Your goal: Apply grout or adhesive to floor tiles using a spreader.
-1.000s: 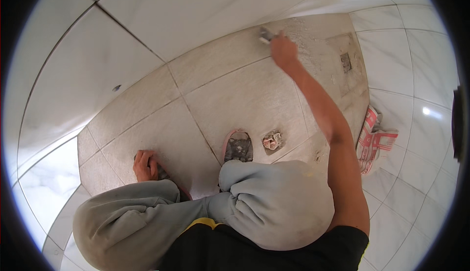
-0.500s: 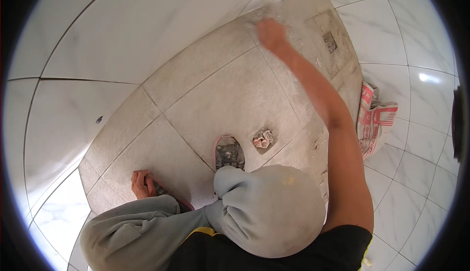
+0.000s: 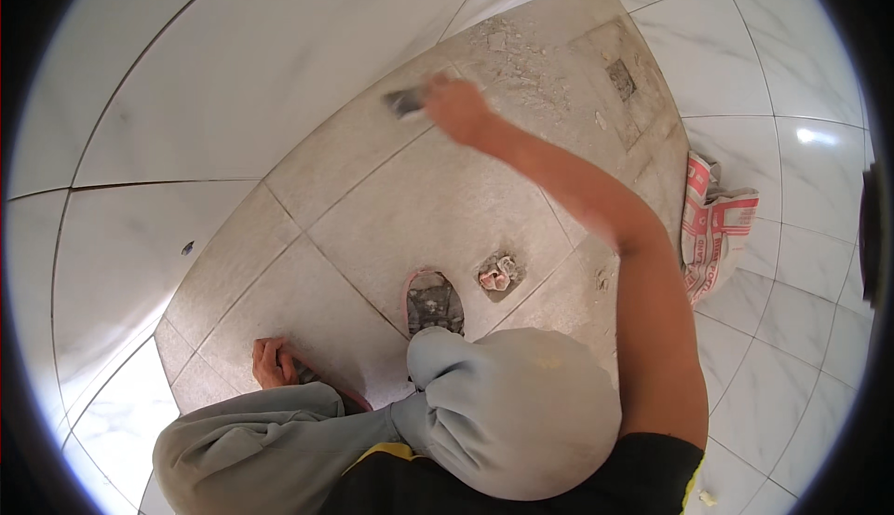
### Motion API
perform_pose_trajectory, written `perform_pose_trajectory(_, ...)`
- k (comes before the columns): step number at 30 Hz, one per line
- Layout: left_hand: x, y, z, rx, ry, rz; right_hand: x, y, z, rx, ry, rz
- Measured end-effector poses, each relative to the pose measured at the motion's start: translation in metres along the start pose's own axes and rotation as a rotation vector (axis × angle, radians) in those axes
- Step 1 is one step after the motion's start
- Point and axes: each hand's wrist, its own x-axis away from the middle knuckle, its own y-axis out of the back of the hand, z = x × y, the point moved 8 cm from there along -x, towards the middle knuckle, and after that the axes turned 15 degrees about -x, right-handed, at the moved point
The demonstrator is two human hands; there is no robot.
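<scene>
My right hand [image 3: 454, 110], a little smeared by motion, is closed round a scraper [image 3: 405, 101] whose flat dark blade points left. The blade is at the floor tile [image 3: 363, 133] near the foot of the left wall. Loose grit and scraped crumbs [image 3: 526, 63] lie right of and beyond this hand. Low on the left, my left hand [image 3: 272, 363] has its fingers curled at the toe of my left shoe [image 3: 304, 372]; whatever they hold, if anything, is hidden. My right shoe [image 3: 435, 303], dark and dusty with a pink edge, stands on the floor.
A square floor hole stuffed with crumpled paper or plastic [image 3: 498, 275] is beside my right shoe. Another square opening [image 3: 621, 79] lies at the far right. A red-and-white sack [image 3: 715, 222] leans against the right tiled wall [image 3: 726, 59]. Marbled tiles cover the left wall [image 3: 242, 68].
My right hand has swept left and nearer to me from the gritty patch, and the scraper's blade now shows. My left hand has stayed by the shoe.
</scene>
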Motion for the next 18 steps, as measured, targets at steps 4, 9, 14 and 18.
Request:
perform_pose_trajectory(4, 0.005, 0.014, -0.006, 0.026, 0.023, -0.017, -0.012, 0.014, -0.073, -0.046, -0.499, 0.152)
perform_pose_trajectory(9, 0.0, -0.01, 0.011, 0.115, -0.109, -0.053, 0.03, 0.042, -0.034, -0.17, -0.314, 0.135)
perform_pose_trajectory(14, 0.015, 0.015, 0.004, 0.024, -0.056, -0.069, 0.035, -0.038, 0.302, -1.362, -0.056, 0.179)
perform_pose_trajectory(18, -0.012, -0.013, -0.011, 0.144, 0.033, 0.062, 0.049, -0.064, 0.406, -1.452, 0.004, 0.099)
